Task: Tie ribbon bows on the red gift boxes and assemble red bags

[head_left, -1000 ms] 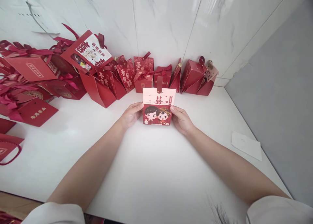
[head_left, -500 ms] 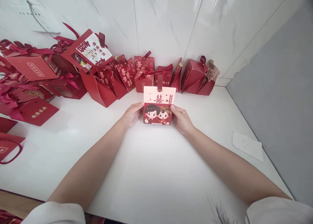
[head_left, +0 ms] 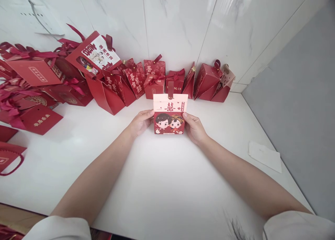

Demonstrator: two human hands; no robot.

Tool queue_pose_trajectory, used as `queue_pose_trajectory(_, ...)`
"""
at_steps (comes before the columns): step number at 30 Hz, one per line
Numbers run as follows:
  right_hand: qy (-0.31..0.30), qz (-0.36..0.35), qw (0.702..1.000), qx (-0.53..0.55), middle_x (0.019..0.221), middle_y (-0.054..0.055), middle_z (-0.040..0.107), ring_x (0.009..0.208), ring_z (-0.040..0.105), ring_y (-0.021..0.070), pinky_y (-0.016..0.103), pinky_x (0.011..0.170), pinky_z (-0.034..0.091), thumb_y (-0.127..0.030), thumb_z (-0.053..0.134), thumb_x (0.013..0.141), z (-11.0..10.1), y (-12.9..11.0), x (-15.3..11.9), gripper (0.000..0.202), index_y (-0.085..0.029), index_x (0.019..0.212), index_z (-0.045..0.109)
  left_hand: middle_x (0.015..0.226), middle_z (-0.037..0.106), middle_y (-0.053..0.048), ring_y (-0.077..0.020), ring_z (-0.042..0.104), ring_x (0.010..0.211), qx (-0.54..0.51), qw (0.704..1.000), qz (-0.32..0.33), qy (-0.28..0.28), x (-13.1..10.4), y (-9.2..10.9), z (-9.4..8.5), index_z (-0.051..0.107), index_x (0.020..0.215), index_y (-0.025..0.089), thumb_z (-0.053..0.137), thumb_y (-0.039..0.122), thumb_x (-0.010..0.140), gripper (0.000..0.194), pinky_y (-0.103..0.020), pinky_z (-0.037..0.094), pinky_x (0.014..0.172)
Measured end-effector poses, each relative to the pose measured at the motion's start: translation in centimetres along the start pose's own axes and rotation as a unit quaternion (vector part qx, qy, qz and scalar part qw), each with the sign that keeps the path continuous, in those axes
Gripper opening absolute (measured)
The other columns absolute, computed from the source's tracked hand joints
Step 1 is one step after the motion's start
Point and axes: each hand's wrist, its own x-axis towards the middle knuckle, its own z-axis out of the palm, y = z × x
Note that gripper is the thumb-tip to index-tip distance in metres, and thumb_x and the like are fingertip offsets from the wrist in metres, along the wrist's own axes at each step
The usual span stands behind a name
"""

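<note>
A small red and pink gift box (head_left: pixel 169 123) stands upright in front of me, its front printed with two cartoon figures and a red character on the pink upper part. A dark red ribbon loop rises from its top. My left hand (head_left: pixel 141 123) grips the box's left side, thumb at the edge and the other fingers partly hidden. On the opposite side, my right hand (head_left: pixel 194 128) holds it the same way, its thumb at the front edge. Behind the box, a row of red gift boxes (head_left: pixel 155 87) lines the wall.
Many red boxes with ribbons (head_left: pixel 39 70) are piled at the left. A windowed box (head_left: pixel 96 56) leans on top of others near the wall. A white paper piece (head_left: pixel 265 157) lies at the right edge of the white table (head_left: pixel 167 187). Tiled wall stands behind.
The box has tilted very slightly and its top edge sits a little lower in view. Both hands keep their hold at its sides.
</note>
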Motion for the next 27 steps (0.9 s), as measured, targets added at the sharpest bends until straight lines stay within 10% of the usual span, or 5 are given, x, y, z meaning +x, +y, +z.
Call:
queue_pose_trajectory(8, 0.062, -0.056, 0.993, -0.077, 0.132, -0.001, 0.064, 0.129, 0.052, 0.0229, 0.041, 0.113, 0.039, -0.057, 0.059, 0.088, -0.5, 1.8, 0.5, 0.041, -0.028, 0.114, 0.070, 0.121, 0.070, -0.007, -0.0256, 0.060, 0.118, 0.120, 0.974, 0.137, 0.138, 0.5, -1.4, 1.5, 0.075, 0.104, 0.018, 0.067, 0.054, 0.081, 0.043, -0.035, 0.043, 0.105)
queue_pose_trajectory(17, 0.075, -0.059, 0.990, -0.106, 0.126, 0.001, 0.067, 0.125, 0.056, 0.0223, 0.042, 0.115, 0.036, -0.061, 0.049, 0.092, -0.4, 1.6, 0.2, 0.046, -0.027, 0.118, 0.067, 0.128, 0.066, -0.007, -0.0268, 0.055, 0.126, 0.120, 0.984, 0.123, 0.048, 0.2, -1.0, 1.6, 0.075, 0.109, 0.020, 0.062, 0.051, 0.087, 0.041, -0.037, 0.039, 0.109)
queue_pose_trajectory(21, 0.088, -0.177, 0.942, -0.272, 0.148, 0.001, 0.046, 0.140, 0.039, 0.0211, 0.038, 0.122, 0.025, -0.055, 0.044, 0.096, 0.4, 0.6, -1.2, 0.045, -0.030, 0.130, 0.061, 0.134, 0.059, -0.008, -0.0277, 0.051, 0.129, 0.168, 0.969, 0.154, 0.091, 0.2, -1.1, 1.8, 0.078, 0.098, 0.021, 0.073, 0.048, 0.078, 0.034, -0.036, 0.041, 0.109)
queue_pose_trajectory(27, -0.021, -0.222, 0.888, -0.401, 0.164, -0.006, 0.013, 0.151, 0.013, 0.0230, 0.045, 0.125, 0.014, -0.045, 0.049, 0.096, 1.5, 0.1, -2.4, 0.062, -0.038, 0.153, 0.026, 0.154, 0.038, -0.010, -0.0328, 0.030, 0.144, 0.295, 0.935, 0.192, 0.045, -0.3, -1.7, 2.9, 0.049, 0.143, 0.025, 0.083, 0.044, 0.066, 0.086, -0.041, 0.026, 0.119)
